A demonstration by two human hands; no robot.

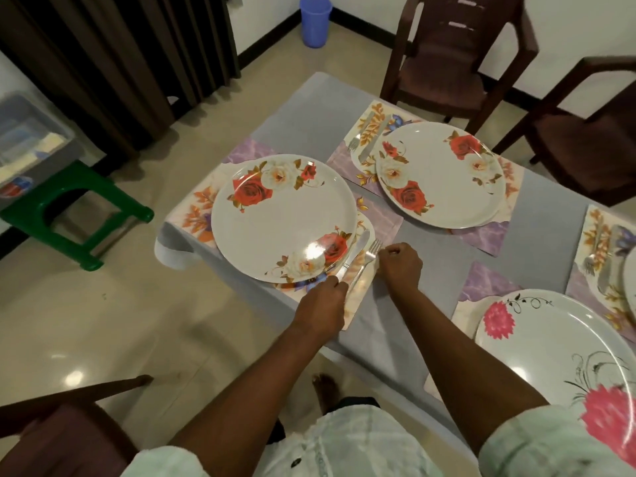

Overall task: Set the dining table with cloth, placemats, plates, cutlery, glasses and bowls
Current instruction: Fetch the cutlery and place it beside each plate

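Observation:
A grey cloth (447,266) covers the table. On the near-left floral placemat (192,215) lies a white rose plate (282,218). To its right lie a knife (358,249) and a fork (366,261). My left hand (321,304) pinches the knife's handle end by the plate's rim. With curled fingers, my right hand (399,266) touches the fork near its tines. A second rose plate (440,173) sits on the far placemat, with cutlery (366,136) at its left. A pink-flower plate (557,342) sits at the near right.
Dark wooden chairs stand at the far side (447,53), far right (585,132) and near left (62,428). A green stool (75,208) and a clear storage bin (27,139) are on the floor at left. Another placemat with cutlery (599,249) lies at the right edge.

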